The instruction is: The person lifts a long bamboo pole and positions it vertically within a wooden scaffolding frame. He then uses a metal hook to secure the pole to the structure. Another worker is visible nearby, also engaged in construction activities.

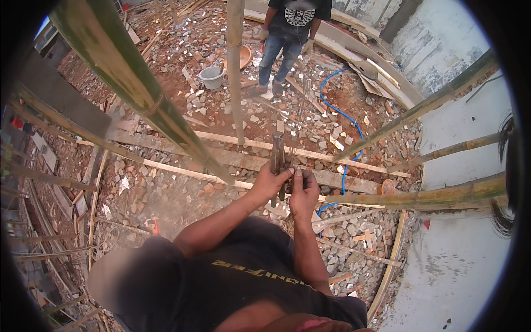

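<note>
Both of my hands meet in the middle of the head view, in front of my chest. My left hand [269, 182] is closed around dark metal pliers [277, 148], whose handle ends stick out below the fingers. Close beside it, my right hand [303, 193] is closed in a pinch on thin wire [299, 124]. Strands of the wire rise above the fingertips and some hang below between the hands. The thumbs are nearly touching. Exactly how the wire runs between the fingers is too fine to tell.
Thick bamboo poles [157, 105] slant around me, and wooden battens [354, 162] cross the rubble. A blue hose [352, 119] winds along the right. Beyond, a person in a dark shirt [293, 22] stands near a grey bucket [212, 77] and an orange basin [243, 56]. A pale wall [453, 254] borders the right.
</note>
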{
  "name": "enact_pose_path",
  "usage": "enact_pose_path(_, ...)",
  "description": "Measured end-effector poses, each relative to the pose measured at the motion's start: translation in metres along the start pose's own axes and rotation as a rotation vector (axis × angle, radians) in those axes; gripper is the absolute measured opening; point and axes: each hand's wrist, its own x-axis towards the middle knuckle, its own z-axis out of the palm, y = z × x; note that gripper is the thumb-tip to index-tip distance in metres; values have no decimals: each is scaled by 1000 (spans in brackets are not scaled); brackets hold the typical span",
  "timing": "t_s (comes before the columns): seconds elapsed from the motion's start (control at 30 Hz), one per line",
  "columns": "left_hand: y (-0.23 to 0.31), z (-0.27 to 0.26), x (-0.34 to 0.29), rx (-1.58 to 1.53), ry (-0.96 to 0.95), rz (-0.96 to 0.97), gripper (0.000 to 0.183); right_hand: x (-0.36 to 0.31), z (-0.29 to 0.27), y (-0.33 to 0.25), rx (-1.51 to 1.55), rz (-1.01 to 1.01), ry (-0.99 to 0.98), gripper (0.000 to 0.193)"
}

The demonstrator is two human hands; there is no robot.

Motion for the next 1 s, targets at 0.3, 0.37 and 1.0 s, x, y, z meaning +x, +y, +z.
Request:
enact_pose_path(0.3,11,13,-18,-103,-77,8,39,-11,-21,-22,151,3,-39,24)
enact_pose_path(0.37,9,18,-21,-137,-83,17,40,-13,-28,-28,188,-18,-48,24)
enact_pose_path(1.0,14,47,-46,43,-5,48,37,-28,-66,-35,0,-26,-149,25)
